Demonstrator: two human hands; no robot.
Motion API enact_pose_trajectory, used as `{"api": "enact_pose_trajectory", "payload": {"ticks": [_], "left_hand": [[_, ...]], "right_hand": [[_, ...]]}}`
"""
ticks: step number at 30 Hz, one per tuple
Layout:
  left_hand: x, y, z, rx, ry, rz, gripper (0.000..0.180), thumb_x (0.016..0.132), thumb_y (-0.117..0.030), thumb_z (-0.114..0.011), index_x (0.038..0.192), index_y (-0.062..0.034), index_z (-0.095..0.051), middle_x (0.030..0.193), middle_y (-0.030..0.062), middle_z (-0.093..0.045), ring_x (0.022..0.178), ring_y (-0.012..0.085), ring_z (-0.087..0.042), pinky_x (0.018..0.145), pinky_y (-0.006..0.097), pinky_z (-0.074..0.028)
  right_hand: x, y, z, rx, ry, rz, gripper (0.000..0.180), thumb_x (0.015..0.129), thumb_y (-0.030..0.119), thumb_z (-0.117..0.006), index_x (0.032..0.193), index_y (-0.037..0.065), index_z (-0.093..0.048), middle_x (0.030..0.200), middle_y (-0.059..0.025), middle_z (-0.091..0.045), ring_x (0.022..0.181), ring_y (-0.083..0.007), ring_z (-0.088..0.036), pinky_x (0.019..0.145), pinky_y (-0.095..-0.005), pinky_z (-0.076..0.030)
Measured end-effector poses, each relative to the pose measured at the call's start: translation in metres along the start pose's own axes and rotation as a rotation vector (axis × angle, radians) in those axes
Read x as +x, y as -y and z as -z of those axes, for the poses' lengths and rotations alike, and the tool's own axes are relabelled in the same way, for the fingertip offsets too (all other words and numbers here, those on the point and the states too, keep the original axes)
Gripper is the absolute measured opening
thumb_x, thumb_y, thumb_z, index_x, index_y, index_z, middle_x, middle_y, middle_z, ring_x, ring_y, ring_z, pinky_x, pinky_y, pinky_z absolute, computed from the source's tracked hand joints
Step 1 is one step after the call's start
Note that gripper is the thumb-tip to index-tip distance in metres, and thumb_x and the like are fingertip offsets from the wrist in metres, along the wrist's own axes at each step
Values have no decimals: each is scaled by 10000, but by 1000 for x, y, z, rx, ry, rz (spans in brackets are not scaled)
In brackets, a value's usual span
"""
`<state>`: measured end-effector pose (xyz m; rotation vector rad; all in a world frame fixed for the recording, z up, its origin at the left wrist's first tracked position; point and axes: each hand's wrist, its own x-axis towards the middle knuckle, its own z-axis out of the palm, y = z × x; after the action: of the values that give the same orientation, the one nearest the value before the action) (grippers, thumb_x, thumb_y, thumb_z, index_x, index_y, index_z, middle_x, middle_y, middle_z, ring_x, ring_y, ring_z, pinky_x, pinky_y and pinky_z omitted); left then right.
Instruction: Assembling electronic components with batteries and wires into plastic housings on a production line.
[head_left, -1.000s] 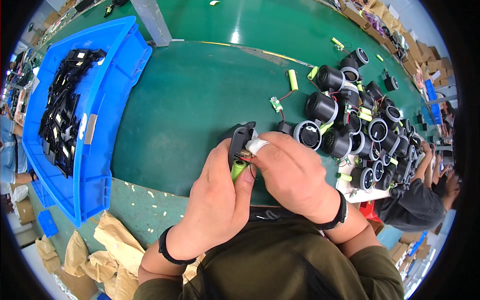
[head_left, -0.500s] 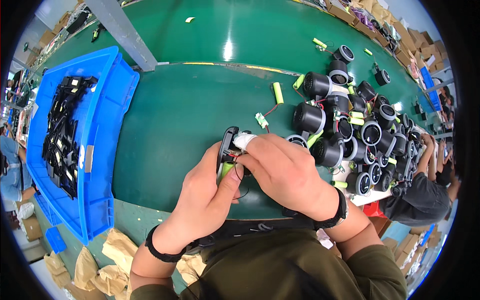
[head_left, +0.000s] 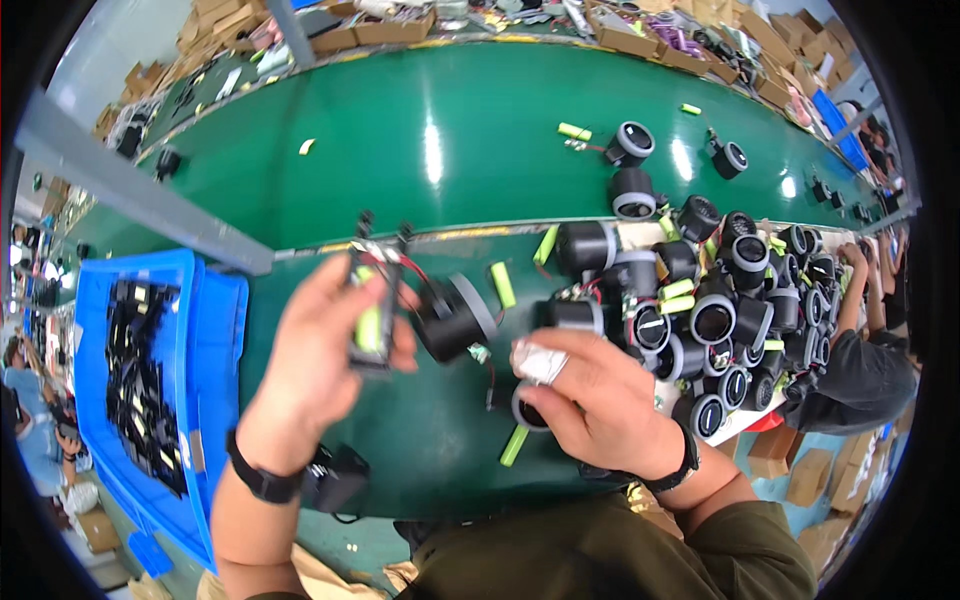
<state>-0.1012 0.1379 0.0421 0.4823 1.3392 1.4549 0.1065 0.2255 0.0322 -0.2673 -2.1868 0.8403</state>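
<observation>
Black casing (head_left: 389,322) pinched in left grip (head_left: 318,345); right grip (head_left: 605,400) half-curled, its hold unclear.

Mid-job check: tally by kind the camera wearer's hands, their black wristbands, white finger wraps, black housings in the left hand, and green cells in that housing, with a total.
Hands: 2, left hand and right hand
Black wristbands: 2
White finger wrap: 1
Black housing: 1
Green cell: 1
Total: 7
</observation>
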Motion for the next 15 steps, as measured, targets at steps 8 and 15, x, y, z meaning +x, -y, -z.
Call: {"api": "enact_pose_trajectory", "payload": {"ticks": [8, 15], "left_hand": [[173, -20, 53, -210, -31, -52, 280, 928, -312, -466, 956, -44, -540, 753, 77, -601, 639, 171, -595, 556, 326, -511], [161, -1, 111, -71, -615, 22, 465, 905, -390, -494, 1159, -1, -485, 1040, 171, -564, 1001, 284, -538, 868, 457, -426]], "right_hand": [[-17, -12, 15, 9, 203, -83, 208, 711, 27, -692, 909, 24, -630, 869, -102, -624, 703, -244, -615, 598, -308, -509], [-26, 10, 6, -27, 323, -24, 172, 699, 52, -706, 852, 27, -631, 850, -96, -627, 696, -248, -623, 601, -313, -515]]}}
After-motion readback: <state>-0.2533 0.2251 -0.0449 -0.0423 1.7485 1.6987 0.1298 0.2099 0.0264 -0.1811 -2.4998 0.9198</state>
